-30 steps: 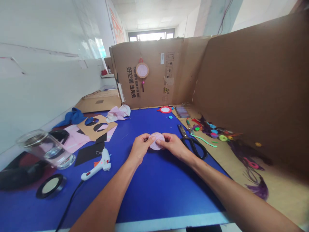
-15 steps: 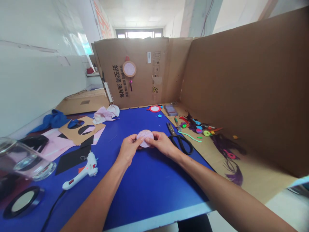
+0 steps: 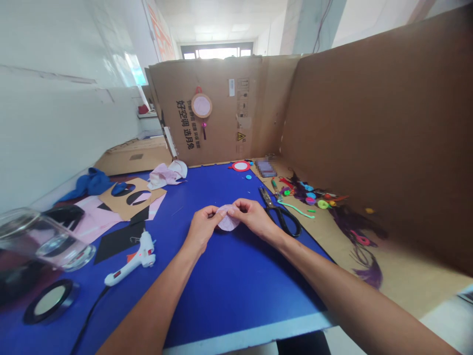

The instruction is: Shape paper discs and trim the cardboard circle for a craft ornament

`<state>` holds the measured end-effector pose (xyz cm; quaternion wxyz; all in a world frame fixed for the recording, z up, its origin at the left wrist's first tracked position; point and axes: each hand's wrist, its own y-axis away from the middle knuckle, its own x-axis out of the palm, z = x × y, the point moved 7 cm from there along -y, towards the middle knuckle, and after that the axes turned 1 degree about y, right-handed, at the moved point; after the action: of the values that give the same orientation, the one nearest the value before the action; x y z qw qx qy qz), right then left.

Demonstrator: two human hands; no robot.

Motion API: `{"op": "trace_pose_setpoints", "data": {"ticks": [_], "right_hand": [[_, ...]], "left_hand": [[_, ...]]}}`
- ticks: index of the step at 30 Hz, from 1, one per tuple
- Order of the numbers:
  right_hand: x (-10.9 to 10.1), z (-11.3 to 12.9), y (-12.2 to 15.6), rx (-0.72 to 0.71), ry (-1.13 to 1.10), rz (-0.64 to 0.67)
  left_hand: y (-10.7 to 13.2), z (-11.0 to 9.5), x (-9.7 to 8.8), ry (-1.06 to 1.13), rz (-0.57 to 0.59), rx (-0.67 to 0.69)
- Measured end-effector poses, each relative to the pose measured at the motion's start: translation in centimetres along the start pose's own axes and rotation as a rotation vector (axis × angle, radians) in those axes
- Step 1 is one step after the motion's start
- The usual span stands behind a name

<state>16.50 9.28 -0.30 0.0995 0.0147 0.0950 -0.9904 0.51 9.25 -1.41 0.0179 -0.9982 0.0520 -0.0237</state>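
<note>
Between my two hands is a small round disc covered in pale pink fabric (image 3: 228,224), held just above the blue table (image 3: 236,291). My left hand (image 3: 204,223) pinches its left upper edge between thumb and fingers. At its upper right, my right hand (image 3: 252,216) pinches the edge in the same way. The thumbs nearly meet over the disc, and the fingertips behind it are hidden. Black-handled scissors (image 3: 286,219) lie just right of my right hand. A white hot glue gun (image 3: 135,259) rests left of my left forearm.
Pink cloth, black sheets and a cardboard piece with holes (image 3: 129,209) lie at the left, behind a clear jar (image 3: 44,236) and a tape roll (image 3: 50,301). Beads and purple tassels (image 3: 351,222) spread over cardboard at the right. Tall cardboard walls (image 3: 369,123) stand behind and right.
Both thumbs have slid up to the disc's upper edge, and the disc now shows tilted, with more of its lower face visible. The whole view has shifted slightly.
</note>
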Motion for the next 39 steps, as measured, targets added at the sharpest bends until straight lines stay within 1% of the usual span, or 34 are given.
{"op": "trace_pose_setpoints", "data": {"ticks": [5,7,11,13,16,18,23,25,28,31,35,39], "right_hand": [[0.4,0.0,0.2,0.035,-0.027,0.031],[0.3,0.0,0.1,0.025,-0.023,0.017],[-0.2,-0.1,0.0,0.013,-0.025,-0.036],[-0.2,-0.1,0.0,0.013,-0.024,-0.034],[0.0,0.0,0.0,0.004,-0.020,-0.019],[-0.2,-0.1,0.0,-0.007,-0.032,-0.037],[-1.3,-0.4,-0.2,-0.021,-0.068,-0.127],[-1.4,-0.5,-0.3,-0.011,-0.081,-0.126],[-1.2,-0.5,-0.4,-0.007,-0.095,-0.096],[-1.5,-0.5,-0.5,-0.020,-0.091,-0.117],[-1.8,-0.8,-0.6,-0.018,-0.070,-0.128],[-1.8,-0.5,-0.5,-0.063,-0.062,-0.132]], "left_hand": [[0.0,-0.3,-0.3,-0.013,-0.001,0.044],[0.0,-0.4,-0.1,-0.015,0.012,0.055],[0.1,-0.1,0.3,-0.016,0.046,0.020],[0.0,0.0,0.2,-0.046,0.043,0.019],[0.0,-0.1,-0.1,-0.122,0.032,0.053],[0.1,-0.2,-0.1,-0.135,0.036,0.059],[0.2,0.3,0.5,-0.068,0.078,-0.046],[0.1,0.4,0.4,-0.078,0.071,-0.068],[0.1,0.2,0.1,-0.100,0.059,-0.066],[0.2,0.2,0.4,-0.089,0.090,-0.075],[0.5,0.5,1.1,-0.058,0.140,-0.135],[0.5,0.9,1.1,-0.032,0.115,-0.194]]}}
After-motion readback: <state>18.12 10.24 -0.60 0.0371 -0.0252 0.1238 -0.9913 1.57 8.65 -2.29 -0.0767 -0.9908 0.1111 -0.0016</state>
